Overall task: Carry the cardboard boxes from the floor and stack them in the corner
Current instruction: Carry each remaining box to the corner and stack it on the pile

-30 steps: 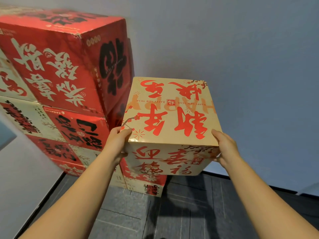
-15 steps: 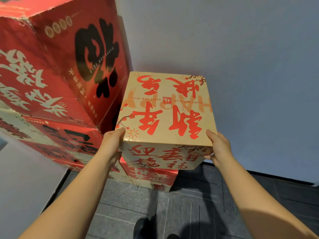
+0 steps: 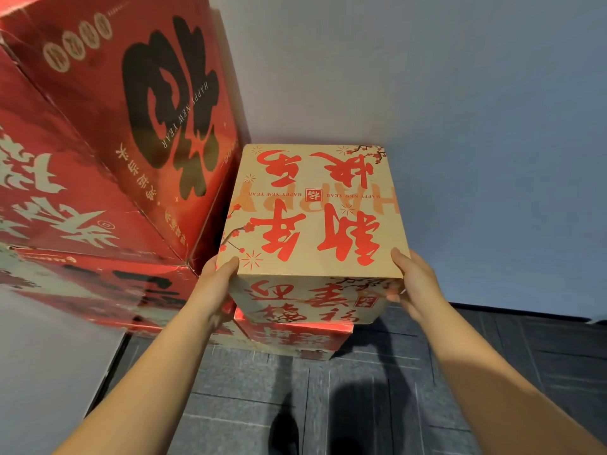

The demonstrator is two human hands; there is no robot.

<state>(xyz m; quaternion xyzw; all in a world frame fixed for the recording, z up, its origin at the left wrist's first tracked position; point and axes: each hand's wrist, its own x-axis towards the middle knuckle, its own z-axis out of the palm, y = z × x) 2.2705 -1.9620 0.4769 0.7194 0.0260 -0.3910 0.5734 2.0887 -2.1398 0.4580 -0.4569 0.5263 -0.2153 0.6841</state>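
Gripping tan box (image 3: 312, 221) between left hand (image 3: 215, 287) and right hand (image 3: 415, 285), over red box (image 3: 292, 336); risking overhang, tipping off if misaligned against tall stack (image 3: 108, 152).

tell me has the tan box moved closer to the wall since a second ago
Yes. The tan box, held between the left hand and right hand, has gone forward toward the wall and over the red box below.

Dim, even light; soft shadows on floor (image 3: 377, 372); wide-angle bending at edges; slight blur.
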